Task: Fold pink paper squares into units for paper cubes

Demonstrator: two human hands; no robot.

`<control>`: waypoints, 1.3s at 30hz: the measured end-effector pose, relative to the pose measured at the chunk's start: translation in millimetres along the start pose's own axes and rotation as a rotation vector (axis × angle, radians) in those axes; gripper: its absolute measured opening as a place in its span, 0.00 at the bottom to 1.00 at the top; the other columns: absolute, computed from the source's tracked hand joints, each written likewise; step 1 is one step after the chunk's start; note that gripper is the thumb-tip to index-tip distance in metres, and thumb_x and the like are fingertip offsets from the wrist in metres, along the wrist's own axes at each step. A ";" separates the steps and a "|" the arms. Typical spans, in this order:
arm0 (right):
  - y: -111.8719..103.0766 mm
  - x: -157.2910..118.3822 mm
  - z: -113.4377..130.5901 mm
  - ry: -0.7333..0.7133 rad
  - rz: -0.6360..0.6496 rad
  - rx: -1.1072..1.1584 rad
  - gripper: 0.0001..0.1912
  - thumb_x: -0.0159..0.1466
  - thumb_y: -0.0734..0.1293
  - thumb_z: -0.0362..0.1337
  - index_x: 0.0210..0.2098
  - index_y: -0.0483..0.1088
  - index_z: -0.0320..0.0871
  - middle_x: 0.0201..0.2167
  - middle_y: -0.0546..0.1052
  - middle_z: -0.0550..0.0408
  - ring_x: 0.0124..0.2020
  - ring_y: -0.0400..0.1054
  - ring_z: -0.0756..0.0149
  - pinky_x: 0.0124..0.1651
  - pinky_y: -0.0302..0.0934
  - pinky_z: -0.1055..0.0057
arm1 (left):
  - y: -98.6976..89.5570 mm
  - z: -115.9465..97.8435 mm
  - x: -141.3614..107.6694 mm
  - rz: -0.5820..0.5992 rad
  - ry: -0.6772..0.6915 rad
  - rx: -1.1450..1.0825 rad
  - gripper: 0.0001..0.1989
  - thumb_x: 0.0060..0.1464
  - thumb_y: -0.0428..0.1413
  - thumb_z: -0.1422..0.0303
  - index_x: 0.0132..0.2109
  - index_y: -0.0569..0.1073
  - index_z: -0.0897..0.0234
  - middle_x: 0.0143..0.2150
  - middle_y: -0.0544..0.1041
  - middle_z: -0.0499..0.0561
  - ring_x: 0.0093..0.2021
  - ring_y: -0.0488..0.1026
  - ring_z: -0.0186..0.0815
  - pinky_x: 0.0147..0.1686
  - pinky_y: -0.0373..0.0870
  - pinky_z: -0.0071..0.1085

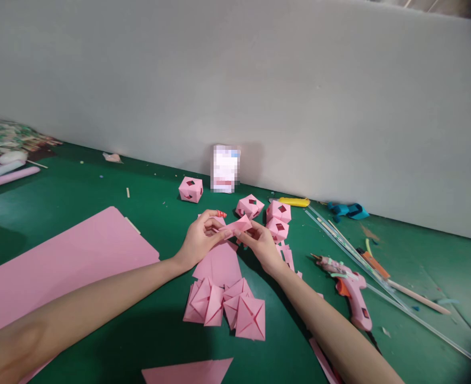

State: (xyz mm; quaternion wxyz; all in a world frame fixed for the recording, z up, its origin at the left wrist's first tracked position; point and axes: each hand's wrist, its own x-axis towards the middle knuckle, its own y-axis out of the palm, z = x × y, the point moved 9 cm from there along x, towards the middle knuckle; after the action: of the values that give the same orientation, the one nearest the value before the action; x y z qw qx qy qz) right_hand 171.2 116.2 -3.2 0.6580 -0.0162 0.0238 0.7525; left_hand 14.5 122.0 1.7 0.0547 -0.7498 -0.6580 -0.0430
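Note:
Between my two hands is a small piece of folded pink paper. My left hand pinches its left end, and my right hand grips its right end between thumb and fingers. Under them lies a sheet of pink paper. Nearer to me rest several folded pink paper squares in two overlapping piles. Just beyond my right hand stand pink paper balls with diamond-shaped holes, and another pink paper ball sits farther left.
On the left lies a stack of large pink sheets. A pink glue gun is at the right, beside clear glue sticks. A yellow cutter lies near the grey wall, where a blurred card leans.

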 end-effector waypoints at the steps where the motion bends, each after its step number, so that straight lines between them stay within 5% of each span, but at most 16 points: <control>1: 0.0 0.0 -0.1 -0.001 0.000 0.000 0.20 0.51 0.77 0.53 0.27 0.70 0.45 0.25 0.75 0.57 0.28 0.67 0.65 0.32 0.62 0.69 | 0.2 0.1 0.0 0.001 -0.001 0.000 0.23 0.50 0.67 0.60 0.48 0.68 0.62 0.30 0.79 0.45 0.31 0.78 0.35 0.34 0.73 0.31; 39: -4.5 2.0 -1.1 -0.036 -0.014 0.046 0.20 0.54 0.76 0.52 0.26 0.69 0.43 0.23 0.73 0.58 0.23 0.62 0.71 0.28 0.56 0.72 | 3.0 2.2 1.2 0.037 -0.005 -0.028 0.23 0.50 0.67 0.63 0.49 0.67 0.63 0.27 0.75 0.41 0.30 0.75 0.31 0.37 0.71 0.29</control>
State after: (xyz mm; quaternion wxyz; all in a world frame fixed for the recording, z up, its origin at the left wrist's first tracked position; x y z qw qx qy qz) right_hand 175.4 118.7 -4.4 0.6638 0.0122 0.0289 0.7473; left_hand 17.7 123.1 -0.4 0.0432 -0.7627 -0.6434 -0.0492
